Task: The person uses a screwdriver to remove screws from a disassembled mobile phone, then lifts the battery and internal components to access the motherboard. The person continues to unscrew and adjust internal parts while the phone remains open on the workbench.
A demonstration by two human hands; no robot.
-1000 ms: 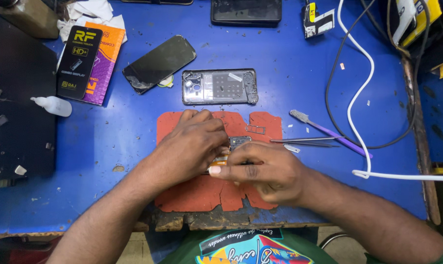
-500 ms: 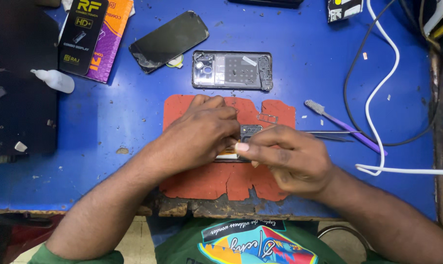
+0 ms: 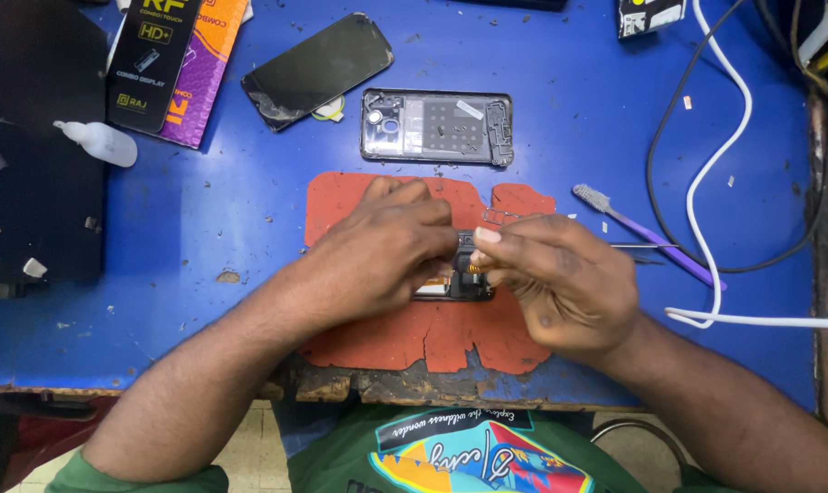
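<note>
A: Starting from the left edge of the desk (image 3: 204, 183), what sits there?

B: A small white dropper bottle (image 3: 99, 143) near the left edge, and a black and purple box (image 3: 172, 64) toward the far left corner. A dark phone screen (image 3: 318, 68) lies slanted beside the box, and an opened phone frame (image 3: 437, 126) lies with its long axis along the far edge.

A: And the hands?

B: Both are over the red mat (image 3: 414, 329) at the near edge. The left hand (image 3: 377, 251) is curled down, fingers closed on the left part of a small dark phone part (image 3: 464, 274). The part lies between the two hands, mostly hidden; its long axis seems to run left to right.

A: The right hand?

B: The right hand (image 3: 560, 283) meets it from the right, thumb and forefinger pinched shut on something slim with an orange bit showing; I cannot tell just what. Its fingertips touch the part's right end, so both hands are equally close.

A: Further right?

B: Tweezers (image 3: 638, 246) and a purple brush (image 3: 642, 233) just beside the right hand, then a white cable (image 3: 706, 183) and a black cable (image 3: 656, 173) toward the right edge.
</note>
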